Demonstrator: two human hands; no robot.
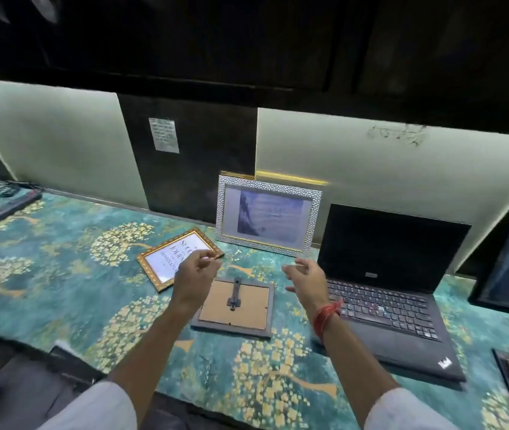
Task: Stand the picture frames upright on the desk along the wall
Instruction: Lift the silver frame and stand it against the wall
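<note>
A silver frame is standing upright against the wall at centre, while a gold frame and a face-down grey frame are lying below it. Both hands are hovering above them empty: the left hand loosely curled, the right hand spread open beside the laptop.

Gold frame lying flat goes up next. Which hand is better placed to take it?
Left, probably. The left hand hovers right over the gold frame, fingers curled and empty. The right hand is open beside the laptop.
</note>
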